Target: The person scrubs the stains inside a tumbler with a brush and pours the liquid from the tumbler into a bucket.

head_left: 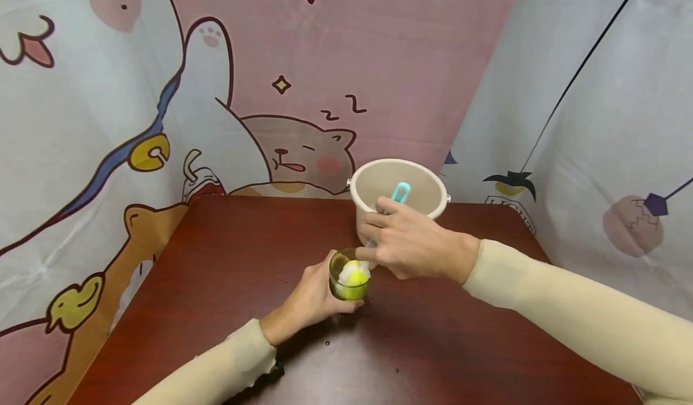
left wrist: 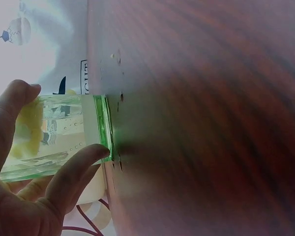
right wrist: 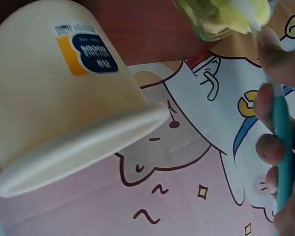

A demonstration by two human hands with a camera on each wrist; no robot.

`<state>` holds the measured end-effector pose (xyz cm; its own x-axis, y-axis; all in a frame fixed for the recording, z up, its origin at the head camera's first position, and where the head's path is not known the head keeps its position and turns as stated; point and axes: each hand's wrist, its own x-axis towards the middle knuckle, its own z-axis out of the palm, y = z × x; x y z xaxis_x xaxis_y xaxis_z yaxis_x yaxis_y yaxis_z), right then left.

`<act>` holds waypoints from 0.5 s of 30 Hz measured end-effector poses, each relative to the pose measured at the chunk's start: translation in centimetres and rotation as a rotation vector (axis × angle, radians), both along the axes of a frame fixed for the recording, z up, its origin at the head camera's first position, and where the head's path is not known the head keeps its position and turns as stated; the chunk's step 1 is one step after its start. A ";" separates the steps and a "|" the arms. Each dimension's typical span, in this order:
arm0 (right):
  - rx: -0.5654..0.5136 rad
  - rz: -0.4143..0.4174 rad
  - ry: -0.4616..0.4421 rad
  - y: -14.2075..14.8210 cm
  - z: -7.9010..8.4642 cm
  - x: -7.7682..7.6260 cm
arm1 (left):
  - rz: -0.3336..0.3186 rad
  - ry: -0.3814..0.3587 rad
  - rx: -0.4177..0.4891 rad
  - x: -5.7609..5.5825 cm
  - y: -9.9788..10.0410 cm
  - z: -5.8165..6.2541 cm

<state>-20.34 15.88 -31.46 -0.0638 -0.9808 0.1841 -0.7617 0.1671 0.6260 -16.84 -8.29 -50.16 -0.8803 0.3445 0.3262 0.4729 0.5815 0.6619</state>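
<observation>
My left hand (head_left: 316, 290) grips a greenish clear glass (left wrist: 64, 130) low over the table, thumb and fingers round its sides. In the left wrist view the glass's thick green base is right at the tabletop. My right hand (head_left: 408, 239) holds a cup brush by its teal handle (right wrist: 281, 147), whose looped end sticks up above the fingers. Its pale shaft runs down to a yellow and white sponge head (head_left: 354, 274) at the mouth of the glass, partly inside it. Droplets show on the glass wall in the left wrist view.
A cream bucket (right wrist: 49, 88) with a blue and orange label stands at the table's back edge, just behind my right hand. Small water drops (head_left: 327, 343) lie on the dark red wooden table (head_left: 233, 260). A cartoon-printed cloth (head_left: 400, 62) hangs behind.
</observation>
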 end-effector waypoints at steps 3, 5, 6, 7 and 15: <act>-0.074 0.015 0.024 0.5 -0.9 0.2 | -0.001 0.008 -0.002 0.0 0.0 -0.1; -0.113 0.031 0.064 0.6 -1.4 0.4 | -0.004 0.017 0.002 0.1 0.0 -0.1; -0.125 0.039 0.089 0.6 -1.6 0.5 | -0.009 0.020 0.006 0.1 0.0 -0.1; -0.131 0.046 0.119 0.6 -1.8 0.6 | -0.011 0.023 0.010 0.0 0.0 -0.1; -0.053 -0.016 0.235 -0.4 -1.8 0.3 | -0.015 0.022 0.004 0.1 0.1 0.2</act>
<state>-20.09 15.44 -33.26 -0.0283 -0.9686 0.2471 -0.5932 0.2152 0.7758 -16.78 -8.23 -50.01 -0.8675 0.3563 0.3471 0.4962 0.5718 0.6533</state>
